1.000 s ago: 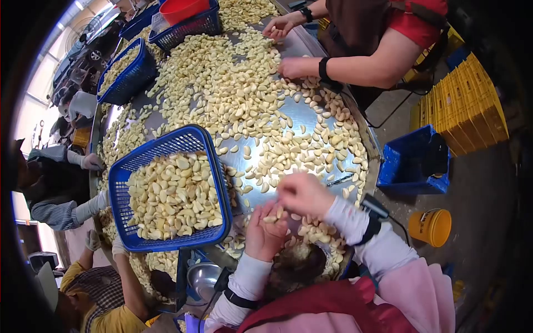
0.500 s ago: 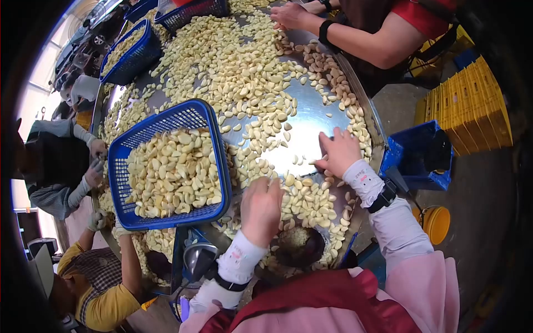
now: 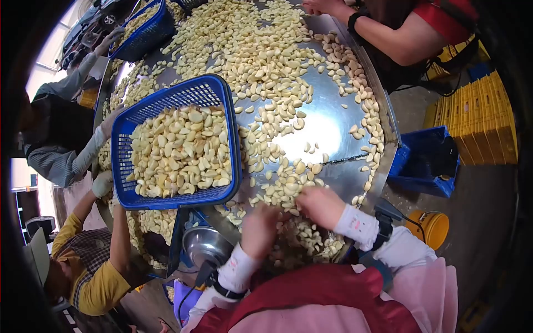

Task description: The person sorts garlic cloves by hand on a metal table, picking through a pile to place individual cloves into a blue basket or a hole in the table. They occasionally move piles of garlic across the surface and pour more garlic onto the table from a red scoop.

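As the right hand (image 3: 322, 207) bends its blurred fingers inward, the loose heap of pale, curved garlic cloves (image 3: 286, 188) lies just beyond them, nearer to it than to the left hand (image 3: 260, 230), also curled and blurred. Whether either grasps a clove, I cannot tell. The cloves point every way, spreading outward across the shiny metal table (image 3: 338, 115).

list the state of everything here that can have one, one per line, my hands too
large blue basket: upright, heaped with cloves
far blue basket: upright, holding cloves
peeled cloves: loose, scattered thickly
metal table: partly covered, bare patch shining
yellow crates: stacked
blue bin: open-topped, contents unclear
left hand: blurred, grip unclear
right hand: blurred, grip unclear
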The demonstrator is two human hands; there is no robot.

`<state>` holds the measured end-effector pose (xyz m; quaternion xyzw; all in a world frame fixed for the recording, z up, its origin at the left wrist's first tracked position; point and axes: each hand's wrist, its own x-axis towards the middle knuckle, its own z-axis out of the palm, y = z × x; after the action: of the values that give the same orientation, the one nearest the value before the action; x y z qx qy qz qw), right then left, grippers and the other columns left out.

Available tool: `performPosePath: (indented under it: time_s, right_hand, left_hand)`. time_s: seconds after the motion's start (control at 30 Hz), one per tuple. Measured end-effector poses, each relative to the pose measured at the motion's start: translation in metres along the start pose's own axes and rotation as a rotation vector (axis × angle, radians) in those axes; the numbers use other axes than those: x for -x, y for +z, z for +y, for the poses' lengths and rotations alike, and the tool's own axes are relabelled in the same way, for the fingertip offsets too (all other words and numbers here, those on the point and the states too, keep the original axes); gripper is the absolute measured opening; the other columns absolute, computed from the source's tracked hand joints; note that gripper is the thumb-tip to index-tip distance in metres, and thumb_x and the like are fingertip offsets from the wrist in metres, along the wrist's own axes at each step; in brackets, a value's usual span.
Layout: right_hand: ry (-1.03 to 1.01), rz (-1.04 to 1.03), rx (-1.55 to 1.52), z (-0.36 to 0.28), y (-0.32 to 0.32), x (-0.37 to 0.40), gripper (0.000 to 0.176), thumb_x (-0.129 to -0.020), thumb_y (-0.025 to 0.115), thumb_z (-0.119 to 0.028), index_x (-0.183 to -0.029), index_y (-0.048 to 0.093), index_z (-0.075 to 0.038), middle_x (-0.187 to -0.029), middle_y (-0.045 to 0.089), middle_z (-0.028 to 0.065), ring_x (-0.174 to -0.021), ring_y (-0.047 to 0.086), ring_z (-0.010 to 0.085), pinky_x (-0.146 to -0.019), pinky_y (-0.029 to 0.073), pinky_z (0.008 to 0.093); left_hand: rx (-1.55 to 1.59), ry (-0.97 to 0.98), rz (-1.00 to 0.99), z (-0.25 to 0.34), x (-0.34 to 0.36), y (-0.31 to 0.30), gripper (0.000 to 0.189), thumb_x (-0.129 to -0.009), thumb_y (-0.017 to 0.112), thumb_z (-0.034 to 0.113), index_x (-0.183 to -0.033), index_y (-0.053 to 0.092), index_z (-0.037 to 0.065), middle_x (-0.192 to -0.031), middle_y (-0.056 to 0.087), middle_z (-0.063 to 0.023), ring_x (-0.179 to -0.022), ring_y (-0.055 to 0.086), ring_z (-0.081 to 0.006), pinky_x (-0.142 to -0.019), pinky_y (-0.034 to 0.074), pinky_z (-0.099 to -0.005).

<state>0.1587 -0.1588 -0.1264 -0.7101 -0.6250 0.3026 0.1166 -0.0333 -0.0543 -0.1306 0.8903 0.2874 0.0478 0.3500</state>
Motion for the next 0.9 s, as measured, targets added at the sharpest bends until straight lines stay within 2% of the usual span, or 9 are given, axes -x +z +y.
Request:
performPosePath:
  time_s: [0.1,0.4,0.5,0.53,0.6,0.67,0.7,0.77,0.9]
  right_hand:
    - [-0.175,0.223,0.286,0.003,-0.008,-0.036,0.054,-0.079,0.067,-0.021,-0.131,0.056,-0.015,-0.142,0.046,0.0109,-0.13,0.044,0.0325,-0.105,0.038,0.0494]
    - [0.088,-0.088,0.312,0.02,0.01,0.022,0.071,-0.089,0.059,-0.021,-0.153,0.028,-0.021,-0.158,0.021,0.0205,-0.143,0.021,0.0489,-0.114,0.024,0.0579]
    - [-0.073,-0.278,0.39,0.004,0.055,0.068,0.065,-0.087,0.059,-0.017,-0.149,0.038,-0.018,-0.158,0.014,0.0267,-0.143,0.017,0.0525,-0.106,0.037,0.0557]
    - [-0.129,-0.408,0.346,0.0,0.057,0.076,0.061,-0.087,0.059,-0.015,-0.146,0.043,-0.017,-0.159,0.01,0.0269,-0.143,0.016,0.0534,-0.103,0.043,0.0542]
    - [-0.144,-0.413,0.208,-0.02,0.022,0.056,0.042,-0.084,0.059,-0.011,-0.125,0.062,-0.012,-0.146,0.036,0.0284,-0.135,0.036,0.05,-0.09,0.052,0.0476]
    - [-0.062,-0.364,-0.018,-0.028,0.013,0.02,0.021,-0.079,0.059,-0.009,-0.098,0.067,-0.004,-0.113,0.059,0.0215,-0.11,0.059,0.0392,-0.078,0.055,0.044]
    - [-0.061,-0.36,-0.017,-0.032,0.02,0.004,0.021,-0.079,0.059,-0.009,-0.098,0.067,-0.004,-0.113,0.059,0.0215,-0.11,0.059,0.0392,-0.078,0.055,0.044]
    - [-0.32,0.278,0.088,-0.03,0.048,-0.025,0.009,-0.076,0.06,-0.009,-0.08,0.062,-0.001,-0.088,0.06,0.0133,-0.082,0.064,0.0299,-0.069,0.055,0.0417]
    - [-0.293,0.177,0.207,-0.022,0.065,-0.042,0.009,-0.078,0.06,-0.009,-0.08,0.061,0.0,-0.092,0.06,0.0146,-0.076,0.065,0.0288,-0.066,0.055,0.0401]
  left_hand:
    - [-0.115,0.037,0.152,-0.01,-0.043,0.004,0.014,-0.08,0.067,0.007,-0.094,0.067,0.006,-0.09,0.059,-0.0131,-0.086,0.061,-0.0345,-0.071,0.05,-0.0429]
    - [-0.295,-0.027,-0.098,-0.037,0.011,0.011,0.028,-0.075,0.061,0.006,-0.103,0.059,0.007,-0.102,0.052,-0.0231,-0.089,0.056,-0.0397,-0.071,0.05,-0.0476]
    - [-0.247,0.167,-0.415,-0.02,0.069,0.055,0.027,-0.082,0.055,0.01,-0.106,0.066,0.008,-0.102,0.056,-0.0193,-0.097,0.059,-0.0335,-0.077,0.052,-0.0458]
    - [-0.163,0.558,-0.375,-0.043,0.097,0.095,0.03,-0.081,0.057,0.015,-0.109,0.066,0.007,-0.101,0.058,-0.017,-0.103,0.059,-0.0308,-0.075,0.054,-0.0421]
    - [-0.173,0.586,-0.684,-0.055,0.097,0.11,0.033,-0.078,0.063,0.02,-0.109,0.067,0.01,-0.096,0.061,-0.0156,-0.094,0.063,-0.0307,-0.07,0.054,-0.0409]
    - [-0.056,0.097,-0.391,-0.03,0.042,0.04,0.032,-0.072,0.07,0.022,-0.101,0.067,0.01,-0.091,0.062,-0.0163,-0.081,0.065,-0.0318,-0.067,0.053,-0.0431]
    - [-0.147,0.228,-0.175,-0.016,0.021,0.008,0.026,-0.069,0.073,0.021,-0.09,0.064,0.009,-0.084,0.062,-0.0188,-0.07,0.065,-0.0357,-0.062,0.053,-0.0458]
    - [-0.112,0.088,-0.051,-0.031,0.005,0.034,0.029,-0.068,0.076,0.024,-0.088,0.062,0.008,-0.083,0.061,-0.019,-0.071,0.064,-0.0375,-0.061,0.052,-0.0468]
    - [-0.029,-0.118,0.081,-0.031,0.0,0.031,0.027,-0.072,0.076,0.02,-0.087,0.06,0.005,-0.08,0.061,-0.02,-0.074,0.061,-0.0425,-0.064,0.049,-0.0496]
